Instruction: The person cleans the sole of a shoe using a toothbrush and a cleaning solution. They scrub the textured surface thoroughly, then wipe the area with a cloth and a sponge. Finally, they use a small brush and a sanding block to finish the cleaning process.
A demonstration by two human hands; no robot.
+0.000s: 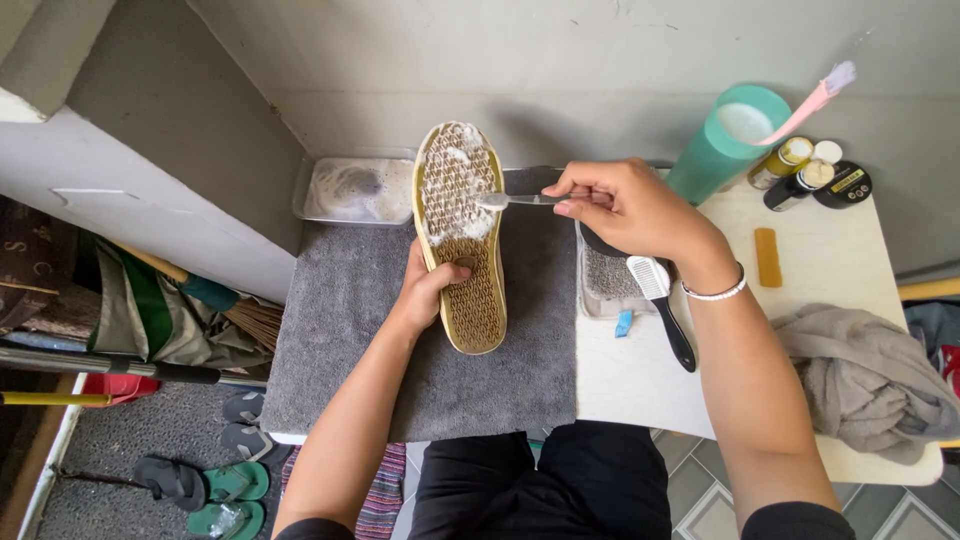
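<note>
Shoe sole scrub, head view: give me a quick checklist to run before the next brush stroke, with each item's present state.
1. Shoe held steady, sole up: ok, left hand grips it from underneath.
2. Toothbrush in hand: ok, right hand pinches the handle.
3. Bristles on the sole: ok, brush head rests on the foamy front half.
4. Foam coverage: not ok, heel half looks dry.
5. Soapy water tray close by: ok, just left of the shoe.
6. Grey mat under the shoe: ok.
</note>
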